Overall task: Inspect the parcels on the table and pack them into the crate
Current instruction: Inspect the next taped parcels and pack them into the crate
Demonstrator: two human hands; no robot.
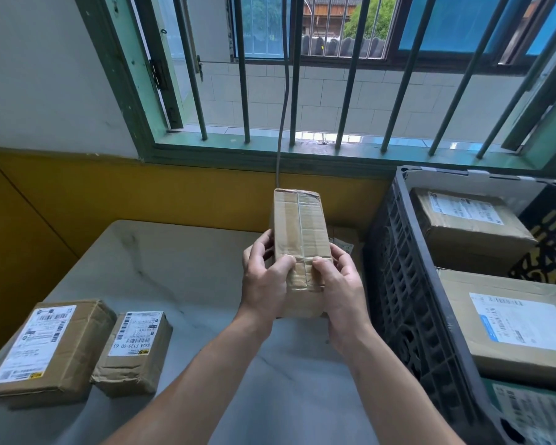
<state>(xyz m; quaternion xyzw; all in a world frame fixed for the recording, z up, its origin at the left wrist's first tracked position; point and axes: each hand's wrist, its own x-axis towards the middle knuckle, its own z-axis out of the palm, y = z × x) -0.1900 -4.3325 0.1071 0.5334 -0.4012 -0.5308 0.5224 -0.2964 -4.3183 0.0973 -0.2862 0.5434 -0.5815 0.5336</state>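
Taped parcel point(299, 248) is held upright above table point(180, 274) beside crate point(398, 284), fingers of left hand point(264, 277) and right hand point(341, 284) clamped round its sides, seam turned up, likely for inspection

Small brown cardboard parcel point(345, 238): mostly hidden behind the tall taped brown cardboard box point(300, 232). Black plastic lattice crate point(408, 284): cut off at the right and bottom edges, as is the white-labelled parcel point(533, 412) in its nearest corner. Fine print on the white shipping labels point(523, 319): too small to read.
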